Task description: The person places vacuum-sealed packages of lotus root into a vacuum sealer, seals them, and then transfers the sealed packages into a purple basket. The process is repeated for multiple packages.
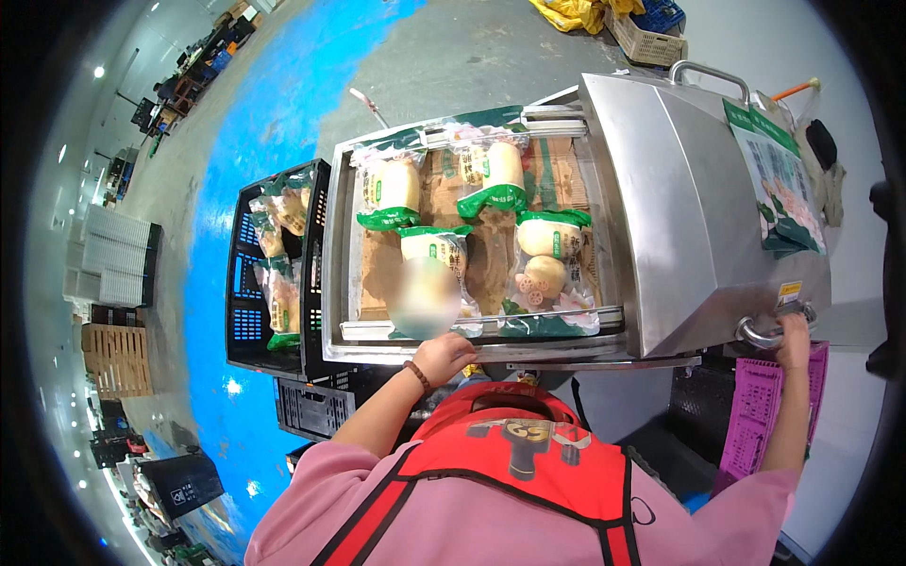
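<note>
Four clear bags of pale lotus root with green printed ends lie in the open chamber of a steel vacuum sealing machine: a far left bag [389,184], a far middle bag [492,174], a near left bag [434,250] and a near right bag [549,269]. My left hand [442,360] is at the chamber's near rim [547,352], by the near left bag's end. Its fingers are bent together; what they pinch, if anything, is hidden. At the right, my right hand [795,341] is closed round the metal handle [758,332] of the raised lid [651,198].
A black crate [247,354] with more bags [281,297] stands left of the machine. Below the lid's handle is a purple crate [750,410]. A printed green bag [776,179] lies on the lid. Farther left are a wooden pallet [118,358] and stacked white trays [115,255].
</note>
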The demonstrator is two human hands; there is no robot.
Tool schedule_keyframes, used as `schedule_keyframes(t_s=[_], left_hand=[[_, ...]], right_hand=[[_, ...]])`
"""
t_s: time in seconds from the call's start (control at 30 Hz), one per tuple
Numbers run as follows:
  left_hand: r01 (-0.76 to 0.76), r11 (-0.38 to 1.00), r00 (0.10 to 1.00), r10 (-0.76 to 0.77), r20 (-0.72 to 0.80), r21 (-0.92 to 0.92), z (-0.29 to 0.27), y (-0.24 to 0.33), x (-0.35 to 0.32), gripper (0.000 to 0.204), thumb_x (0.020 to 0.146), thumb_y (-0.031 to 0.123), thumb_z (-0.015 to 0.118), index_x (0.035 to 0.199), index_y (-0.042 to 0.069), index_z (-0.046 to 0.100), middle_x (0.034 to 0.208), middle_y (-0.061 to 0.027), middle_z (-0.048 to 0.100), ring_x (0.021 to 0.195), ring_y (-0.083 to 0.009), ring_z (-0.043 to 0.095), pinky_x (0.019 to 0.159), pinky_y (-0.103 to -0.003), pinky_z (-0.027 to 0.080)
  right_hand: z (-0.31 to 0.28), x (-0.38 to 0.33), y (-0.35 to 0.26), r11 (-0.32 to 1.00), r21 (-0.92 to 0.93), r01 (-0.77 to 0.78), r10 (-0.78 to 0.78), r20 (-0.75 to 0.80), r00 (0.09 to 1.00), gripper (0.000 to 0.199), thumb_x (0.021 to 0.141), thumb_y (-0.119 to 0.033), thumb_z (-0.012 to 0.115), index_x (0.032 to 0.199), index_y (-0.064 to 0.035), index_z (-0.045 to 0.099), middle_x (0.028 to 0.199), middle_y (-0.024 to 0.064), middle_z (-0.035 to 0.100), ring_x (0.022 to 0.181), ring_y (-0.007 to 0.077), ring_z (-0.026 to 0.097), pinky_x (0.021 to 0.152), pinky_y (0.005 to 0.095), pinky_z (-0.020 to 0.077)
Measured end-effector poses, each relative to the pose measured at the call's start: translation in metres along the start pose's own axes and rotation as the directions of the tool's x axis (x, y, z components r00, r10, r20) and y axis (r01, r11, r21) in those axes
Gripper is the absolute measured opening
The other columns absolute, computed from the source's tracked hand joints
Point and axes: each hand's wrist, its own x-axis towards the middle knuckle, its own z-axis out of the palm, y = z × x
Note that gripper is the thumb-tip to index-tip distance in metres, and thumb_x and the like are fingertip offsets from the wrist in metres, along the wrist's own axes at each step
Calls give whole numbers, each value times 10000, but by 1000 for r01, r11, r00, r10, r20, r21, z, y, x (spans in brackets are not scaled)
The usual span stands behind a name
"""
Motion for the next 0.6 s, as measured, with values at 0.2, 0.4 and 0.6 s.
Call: schedule_keyframes(t_s=[0.2, 0.4, 0.6], left_hand=[[17, 999, 999, -15, 49, -30, 6, -3, -9, 136, 824, 228, 659, 862, 99, 671, 869, -92, 652, 865, -287, 606, 788, -373, 489], [-2, 998, 1000, 2, 2, -69, -12, -23, -17, 118, 805, 182, 674, 871, 84, 670, 852, -104, 651, 851, -303, 612, 764, -381, 487], [-271, 963, 938, 265, -224, 8, -85, 23, -2, 225, 782, 157, 685, 979, 62, 633, 950, -130, 642, 889, -335, 592, 766, -406, 486]], right_hand=[[22, -13, 68, 984, -121, -130, 137, 51, 989, 117, 677, -29, 628, 703, 4, 519, 783, 204, 545, 802, 407, 517, 725, 469, 419], [8, -18, 63, 984, -76, -160, 164, 47, 985, 169, 716, -88, 612, 684, 14, 481, 771, 212, 529, 818, 423, 507, 740, 485, 410], [-75, 1, -15, 989, -31, -146, 144, -52, 988, 192, 717, -74, 611, 652, 23, 459, 745, 212, 516, 793, 412, 508, 702, 470, 403]])
